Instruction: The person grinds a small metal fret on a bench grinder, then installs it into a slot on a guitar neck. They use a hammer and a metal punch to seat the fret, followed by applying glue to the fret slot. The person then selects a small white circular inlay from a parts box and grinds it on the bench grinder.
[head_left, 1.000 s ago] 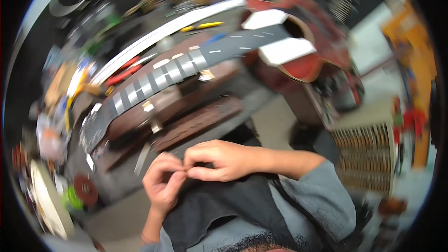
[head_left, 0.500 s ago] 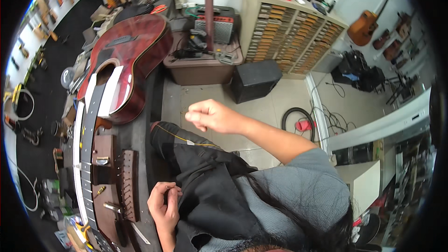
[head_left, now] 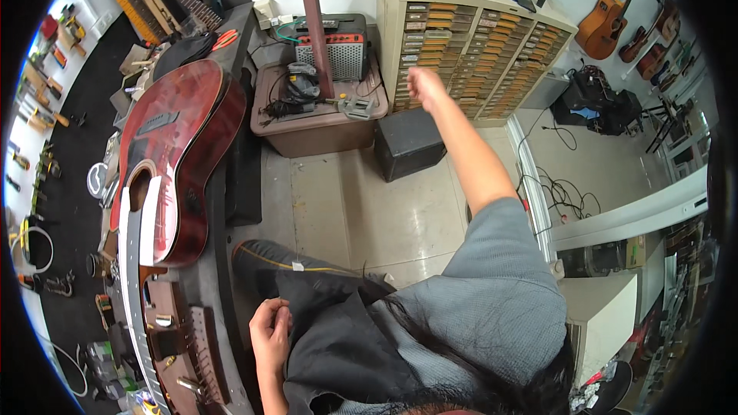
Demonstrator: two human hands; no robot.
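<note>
The drawers (head_left: 492, 54) stand ahead of you on the right, set in a pale cabinet (head_left: 393, 23). Your right hand (head_left: 425, 87) has just gone up and out toward them. Half a second ago it was over the floor, with the elbow more bent. Now the arm is long and the hand shows in front of the cabinet's left side, above the black box (head_left: 411, 146). I can't tell how far it is from the drawers. Its fingers are curled in, and I can't tell if anything is inside them.

Your left hand (head_left: 270, 327) has stayed low, beside your black apron (head_left: 330, 330) and near the edge of the tabletop (head_left: 219, 280). Its fingers are bent, with the thumb close to them. I can't tell if it pinches something small. Your two hands are well apart, as they were half a second ago.

The red guitar (head_left: 173, 150) lies on the tabletop to your left, with white sheets (head_left: 164, 219) by its sound hole. No hand is on it, so work on the guitar itself seems to be on a break. A brown block with pegs (head_left: 206, 353) sits near its neck (head_left: 135, 292).
</note>
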